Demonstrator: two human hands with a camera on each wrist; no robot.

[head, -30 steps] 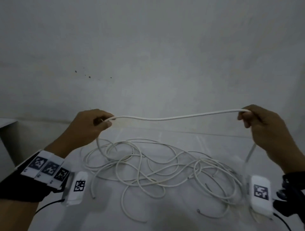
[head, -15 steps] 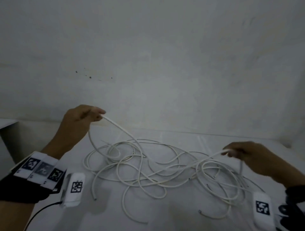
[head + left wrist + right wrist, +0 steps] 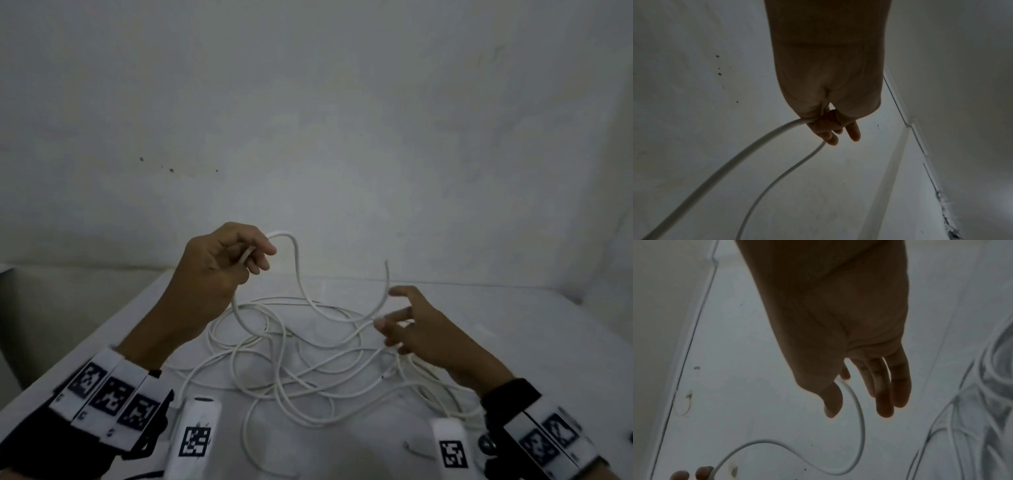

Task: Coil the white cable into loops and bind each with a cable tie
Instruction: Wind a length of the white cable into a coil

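A long white cable (image 3: pixel 291 377) lies in a loose tangle on the white table (image 3: pixel 513 342). My left hand (image 3: pixel 255 262) is raised over the tangle's far left side and grips a strand of the cable (image 3: pixel 748 151); two runs hang from the fist. From there the cable sags in a loop and rises to a free end beside my right hand (image 3: pixel 394 315). That hand hovers low over the tangle's right side. Its fingers (image 3: pixel 885 395) are straight and spread, and the cable (image 3: pixel 859 426) passes between thumb and forefinger without being gripped.
A pale wall (image 3: pixel 308 137) stands right behind the table, with a corner to the right. A thin hooked strip (image 3: pixel 412 450) lies on the table near the front right. The table's left edge drops away at the left.
The taut span between my hands has gone slack into a hanging loop. My right hand came down and inward and let go of the cable; my left hand moved toward the middle, still gripping.
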